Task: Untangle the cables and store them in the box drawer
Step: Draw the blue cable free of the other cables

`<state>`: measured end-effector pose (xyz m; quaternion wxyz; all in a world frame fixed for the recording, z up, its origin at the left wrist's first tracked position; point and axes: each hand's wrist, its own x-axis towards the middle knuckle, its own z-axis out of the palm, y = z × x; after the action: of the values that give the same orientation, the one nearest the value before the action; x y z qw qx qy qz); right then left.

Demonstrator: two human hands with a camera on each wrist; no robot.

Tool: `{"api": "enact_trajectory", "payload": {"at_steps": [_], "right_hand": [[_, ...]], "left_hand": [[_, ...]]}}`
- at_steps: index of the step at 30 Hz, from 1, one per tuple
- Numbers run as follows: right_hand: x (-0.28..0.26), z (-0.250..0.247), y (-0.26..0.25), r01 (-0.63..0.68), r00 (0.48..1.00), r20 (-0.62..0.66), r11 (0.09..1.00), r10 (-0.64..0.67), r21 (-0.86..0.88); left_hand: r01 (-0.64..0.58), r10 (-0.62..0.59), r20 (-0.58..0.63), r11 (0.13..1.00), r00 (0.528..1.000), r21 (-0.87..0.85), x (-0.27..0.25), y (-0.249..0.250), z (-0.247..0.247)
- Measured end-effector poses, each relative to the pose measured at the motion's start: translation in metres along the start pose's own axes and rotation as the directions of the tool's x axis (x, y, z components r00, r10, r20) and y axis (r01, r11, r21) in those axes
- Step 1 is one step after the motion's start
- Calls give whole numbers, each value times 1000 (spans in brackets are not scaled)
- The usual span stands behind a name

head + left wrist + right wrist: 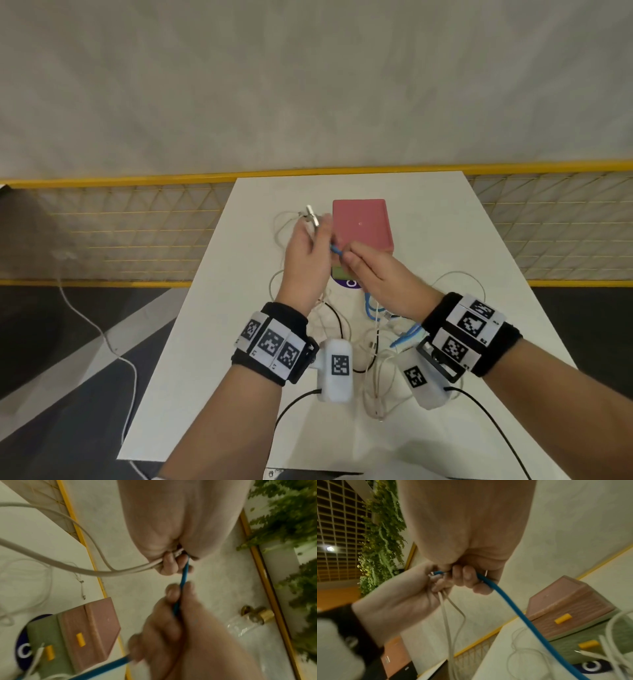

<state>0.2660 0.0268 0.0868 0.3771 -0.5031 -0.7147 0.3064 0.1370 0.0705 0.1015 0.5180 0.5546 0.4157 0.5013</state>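
White table (428,240) — box drawer (360,226) closed; both hands pinch blue cable (508,601).

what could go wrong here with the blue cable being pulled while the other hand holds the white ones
1. The right hand pinches the blue cable taut against the left hand, which grips the white cables together with the blue end; pulling may tighten the tangle instead of freeing it.
2. More loops lie on the table beside the drawer box; a hard tug could drag them or nudge the box.
3. Both drawers look closed, so storing needs a free hand.
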Motion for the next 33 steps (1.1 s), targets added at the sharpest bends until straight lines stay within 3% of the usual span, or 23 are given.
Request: {"api": "enact_trajectory", "payload": {"at_steps": [4, 7, 9, 10, 11, 13, 15, 16, 17, 19, 22, 24, 26, 28, 30, 31, 33], "right_hand": [[-12, -2, 23, -52, 995, 79, 994, 59, -95], [-20, -4, 45, -139, 987, 66, 986, 146, -97], [-20, -4, 50, -163, 987, -7, 984, 163, -75], [-18, -5, 49, -159, 986, -53, 986, 156, -57], [-15, -7, 45, -147, 985, -99, 988, 142, -40], [-7, -11, 35, -106, 983, -154, 994, 103, -13], [-2, -17, 25, -55, 987, -151, 998, 59, 28], [-1, -20, 23, -41, 989, -143, 998, 47, 42], [-2, -23, 23, -46, 990, -135, 998, 52, 45], [-8, -25, 31, -85, 988, -123, 995, 90, 43], [-22, -20, 52, -133, 983, -122, 989, 139, 56], [-27, -15, 58, -158, 980, -117, 987, 161, 33], [-28, -11, 55, -170, 975, -142, 985, 173, 34], [-25, -9, 50, -152, 975, -160, 988, 156, 33], [-21, -7, 50, -132, 979, -157, 991, 131, 7], [-19, -6, 51, -119, 980, -157, 993, 118, 1], [-19, -5, 53, -97, 984, -146, 995, 98, 15]], "left_hand": [[-14, -37, -237, 978, 971, -208, 17, 30, -23], [12, -89, -166, 909, 982, -416, 22, 50, -42], [36, -44, -29, 972, 999, -234, 18, 50, -39], [17, -17, 49, 1000, 999, -15, 16, 46, -33], [-12, -15, 131, 979, 991, 205, 13, 39, -27], [-80, -109, 324, 850, 940, 521, 6, 19, -15], [-134, -212, 440, 763, 872, 632, -1, 6, -7], [-134, -198, 430, 767, 881, 627, -2, 5, -6], [-106, -150, 368, 800, 918, 590, -1, 10, -7], [-35, -27, 122, 874, 992, 484, 7, 23, -12], [-25, 82, -175, 953, 981, 303, 22, 34, -26], [-39, 114, -204, 940, 972, 338, 25, 29, -30], [-81, 163, -155, 896, 974, 438, 21, 17, -26], [-173, 183, 28, 853, 983, 493, 11, 3, -16], [-246, 101, 278, 795, 955, 555, -2, -11, -3], [-251, 40, 345, 766, 938, 592, -8, -18, 4], [-203, -28, 363, 788, 932, 581, -13, -26, 11]]}}
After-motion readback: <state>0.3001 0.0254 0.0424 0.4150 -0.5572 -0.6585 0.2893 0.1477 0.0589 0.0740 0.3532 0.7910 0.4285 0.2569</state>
